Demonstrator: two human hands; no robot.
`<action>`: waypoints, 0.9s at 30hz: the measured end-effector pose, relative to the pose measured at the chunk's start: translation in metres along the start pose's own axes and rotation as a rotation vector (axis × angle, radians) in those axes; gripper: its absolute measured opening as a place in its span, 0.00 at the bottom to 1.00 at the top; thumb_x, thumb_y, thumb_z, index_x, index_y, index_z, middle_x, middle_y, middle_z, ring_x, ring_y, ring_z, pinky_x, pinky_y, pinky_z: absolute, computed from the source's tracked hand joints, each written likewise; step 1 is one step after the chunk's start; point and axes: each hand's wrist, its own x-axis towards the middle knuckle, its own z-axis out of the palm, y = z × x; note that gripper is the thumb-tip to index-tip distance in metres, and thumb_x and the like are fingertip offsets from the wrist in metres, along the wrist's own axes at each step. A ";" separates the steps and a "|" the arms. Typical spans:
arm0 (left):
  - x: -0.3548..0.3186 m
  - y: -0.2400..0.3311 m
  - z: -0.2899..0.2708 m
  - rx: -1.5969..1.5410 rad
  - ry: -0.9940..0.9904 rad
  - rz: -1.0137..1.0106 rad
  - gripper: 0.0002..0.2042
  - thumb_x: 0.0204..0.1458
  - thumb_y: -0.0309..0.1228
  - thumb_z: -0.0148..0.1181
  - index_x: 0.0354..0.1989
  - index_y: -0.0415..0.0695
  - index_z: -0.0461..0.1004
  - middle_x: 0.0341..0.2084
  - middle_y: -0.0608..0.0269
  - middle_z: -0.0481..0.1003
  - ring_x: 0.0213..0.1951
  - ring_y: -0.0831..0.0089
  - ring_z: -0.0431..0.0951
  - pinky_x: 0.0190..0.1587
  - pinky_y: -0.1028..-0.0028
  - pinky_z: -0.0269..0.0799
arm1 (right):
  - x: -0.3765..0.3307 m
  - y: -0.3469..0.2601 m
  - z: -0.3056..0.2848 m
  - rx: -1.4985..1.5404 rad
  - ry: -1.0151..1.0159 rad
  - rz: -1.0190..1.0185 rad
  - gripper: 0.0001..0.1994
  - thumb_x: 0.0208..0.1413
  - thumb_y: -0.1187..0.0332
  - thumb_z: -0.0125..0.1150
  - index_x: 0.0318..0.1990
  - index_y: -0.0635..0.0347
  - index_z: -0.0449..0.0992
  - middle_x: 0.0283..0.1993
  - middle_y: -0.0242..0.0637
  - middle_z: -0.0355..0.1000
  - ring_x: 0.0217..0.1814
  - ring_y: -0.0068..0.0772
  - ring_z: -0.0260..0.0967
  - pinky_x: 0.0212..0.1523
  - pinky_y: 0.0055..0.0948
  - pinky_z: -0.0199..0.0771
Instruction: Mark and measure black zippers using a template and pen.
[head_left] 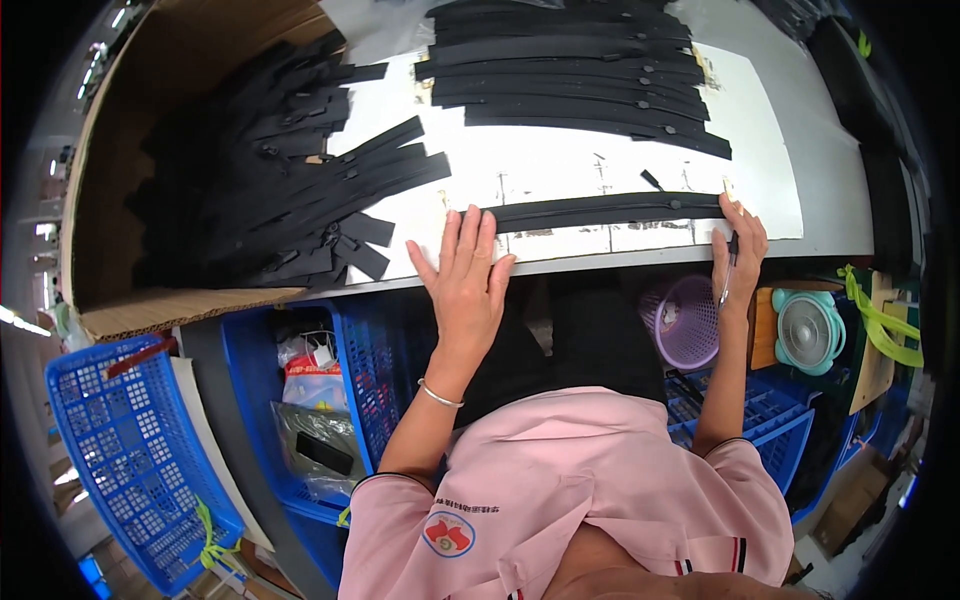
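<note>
A long black zipper lies straight across a white board near the table's front edge. My left hand is flat at the zipper's left end, its fingers stretched out and the tips resting on it. At the other end, my right hand touches the zipper with its fingertips. A slim pen-like tool, dark at one end and silvery at the other, is held in the curled right hand; its exact kind cannot be made out. Small marks show on the board around the zipper.
Several black zippers lie side by side farther back. A cardboard box at left spills a pile of zippers. Below are blue crates, a purple basket and a turquoise fan. A small black scrap lies behind the zipper.
</note>
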 end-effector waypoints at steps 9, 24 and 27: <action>0.000 0.000 0.002 -0.056 0.030 -0.012 0.26 0.60 0.34 0.64 0.68 0.45 0.70 0.67 0.58 0.70 0.72 0.57 0.62 0.74 0.43 0.25 | 0.038 -0.125 0.011 0.791 -0.164 0.304 0.12 0.70 0.67 0.55 0.53 0.62 0.78 0.42 0.37 0.81 0.42 0.21 0.75 0.46 0.21 0.74; -0.002 0.000 0.003 -0.072 0.049 -0.029 0.28 0.57 0.37 0.67 0.67 0.45 0.70 0.67 0.60 0.69 0.72 0.58 0.62 0.73 0.38 0.29 | 0.054 -0.202 0.083 0.869 -0.413 0.187 0.08 0.65 0.70 0.62 0.42 0.67 0.80 0.39 0.35 0.80 0.31 0.25 0.79 0.33 0.23 0.75; -0.001 -0.001 0.002 -0.085 0.047 -0.028 0.28 0.57 0.37 0.66 0.67 0.45 0.70 0.67 0.60 0.69 0.72 0.58 0.62 0.73 0.39 0.29 | 0.052 -0.201 0.085 0.843 -0.396 0.132 0.07 0.64 0.70 0.62 0.42 0.65 0.80 0.38 0.36 0.80 0.30 0.25 0.78 0.32 0.24 0.75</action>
